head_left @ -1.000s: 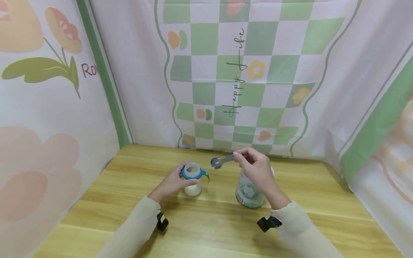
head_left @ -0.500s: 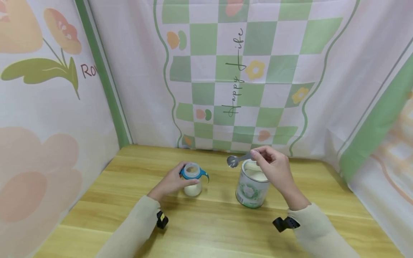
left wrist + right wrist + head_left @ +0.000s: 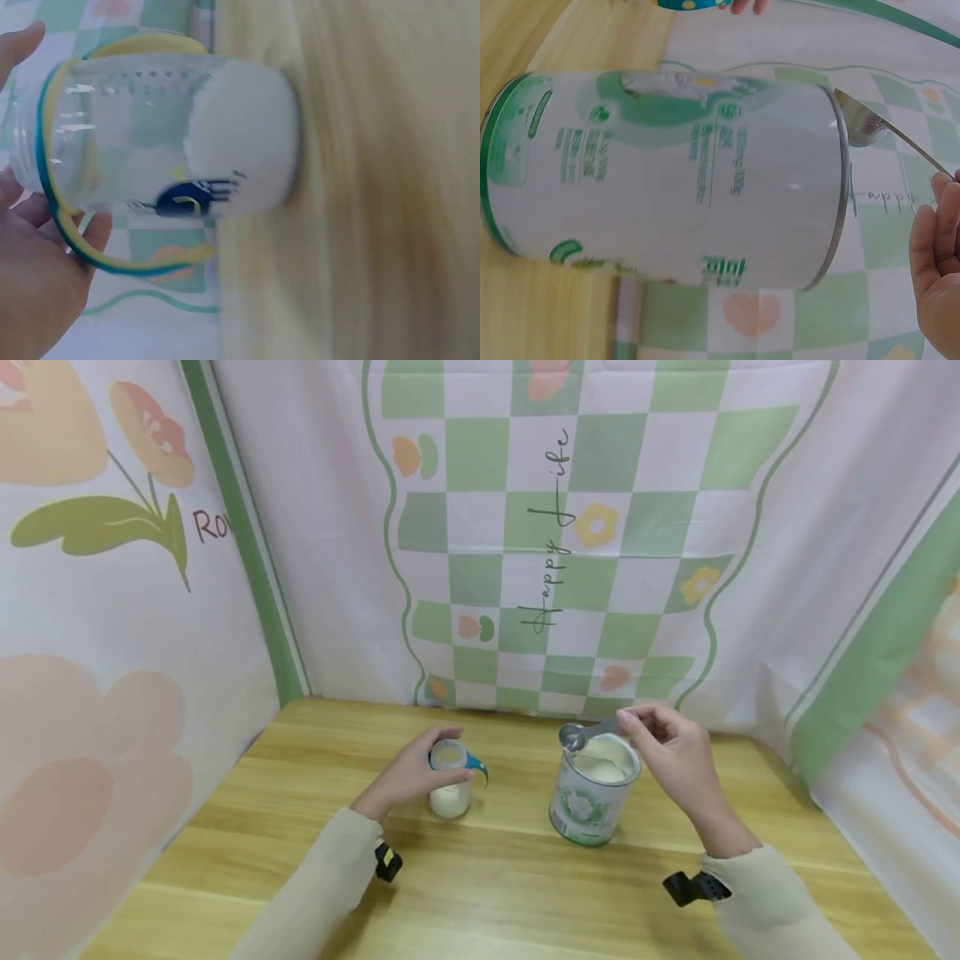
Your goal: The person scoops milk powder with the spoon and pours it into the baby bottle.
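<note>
Pinching a small silver-grey metal measuring spoon by its handle, the right hand holds the bowl beside the rim of a tall white-and-green cylindrical tin, open and well filled with pale powder; whether metal meets metal there I cannot tell. Well apart from it, the left hand spreads loosely around the neck of a clear, uncapped bottle with curved blue-and-yellow handles, upright on the wood-grain desk and part-filled with white powder.

The likeliest trouble, I judge, is the spoon catching the rim: a fingertip pinch on a thin handle could twist and shake clinging grains onto the desk. No hand steadies the tin, so a hard knock might shift it. At the bottle, one digit stands off the neck, so the loose hold would resist little; a sleeve or finger snagging a projecting handle could tip it and spill the contents through the uncovered mouth.
</note>
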{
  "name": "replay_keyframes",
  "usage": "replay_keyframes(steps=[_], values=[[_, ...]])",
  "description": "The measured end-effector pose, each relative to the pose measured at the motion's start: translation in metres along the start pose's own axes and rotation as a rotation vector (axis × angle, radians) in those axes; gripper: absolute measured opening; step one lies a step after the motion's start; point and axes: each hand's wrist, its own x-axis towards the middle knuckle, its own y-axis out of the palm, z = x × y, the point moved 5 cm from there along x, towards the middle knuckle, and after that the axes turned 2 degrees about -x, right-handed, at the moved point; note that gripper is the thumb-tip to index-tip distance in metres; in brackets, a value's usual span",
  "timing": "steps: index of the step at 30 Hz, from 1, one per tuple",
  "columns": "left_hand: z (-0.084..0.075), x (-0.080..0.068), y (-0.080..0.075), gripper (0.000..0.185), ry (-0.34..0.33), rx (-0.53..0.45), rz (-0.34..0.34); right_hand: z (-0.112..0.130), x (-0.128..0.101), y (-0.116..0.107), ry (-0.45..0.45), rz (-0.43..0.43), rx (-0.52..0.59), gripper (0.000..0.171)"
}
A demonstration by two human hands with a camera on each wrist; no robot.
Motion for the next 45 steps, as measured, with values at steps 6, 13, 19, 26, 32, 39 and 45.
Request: replay_keyframes(steps=[6, 13, 19, 26, 32, 39, 45], values=[[-0.018, 0.011, 0.005, 0.073, 0.118, 0.044, 0.003, -0.008, -0.004, -0.005, 0.001, 0.008, -0.043, 0.004], [-0.038, 0.02, 0.011, 0.068, 0.208, 0.117, 0.005, -0.016, -0.01, -0.01, 0.049, 0.015, -0.078, 0.004], [-0.051, 0.024, 0.016, 0.067, 0.242, 0.12, 0.007, -0.022, -0.013, -0.012, 0.079, 0.038, -0.135, 0.008], [-0.066, 0.029, 0.034, 0.068, 0.218, 0.072, 0.06, -0.026, -0.016, -0.01, 0.027, 0.067, -0.226, 0.009], [-0.073, 0.035, 0.058, 0.071, 0.206, 0.036, 0.112, -0.025, -0.018, -0.006, -0.067, 0.076, -0.276, 0.004], [-0.074, 0.043, 0.086, 0.081, 0.175, -0.026, 0.142, -0.022, -0.019, -0.002, -0.201, 0.071, -0.346, 0.01], [-0.072, 0.045, 0.111, 0.092, 0.094, -0.091, 0.176, -0.02, -0.021, 0.005, -0.309, 0.101, -0.403, 0.012]])
